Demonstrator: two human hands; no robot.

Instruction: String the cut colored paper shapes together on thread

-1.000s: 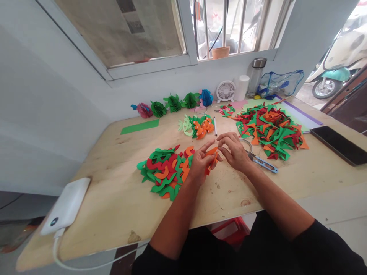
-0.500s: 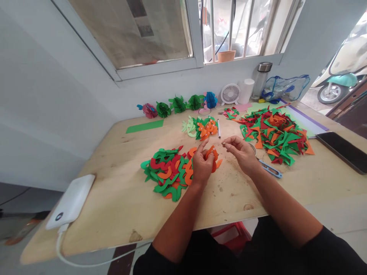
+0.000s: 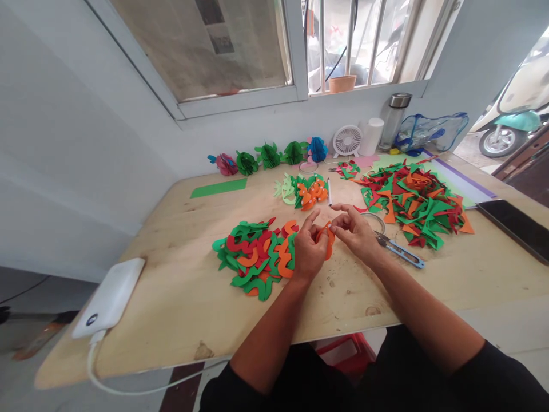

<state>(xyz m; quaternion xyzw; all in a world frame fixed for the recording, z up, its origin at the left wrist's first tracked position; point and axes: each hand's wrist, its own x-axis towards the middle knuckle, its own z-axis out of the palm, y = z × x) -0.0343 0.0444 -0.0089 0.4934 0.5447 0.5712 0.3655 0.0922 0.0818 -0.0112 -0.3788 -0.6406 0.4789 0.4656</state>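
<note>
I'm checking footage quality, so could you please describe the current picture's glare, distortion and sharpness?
Head view: daylight bleaches the scene beyond the window bars; wide-angle distortion seems to stretch the phone at right; the orange paper in the left hand looks soft.

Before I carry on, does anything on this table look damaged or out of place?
Nothing serious stands out. The scrap pile sprawls untidily over part of the purple-edged sheet. A dark, rough patch also marks the table near its front edge; I can't tell whether it's damage or wood grain.
</note>
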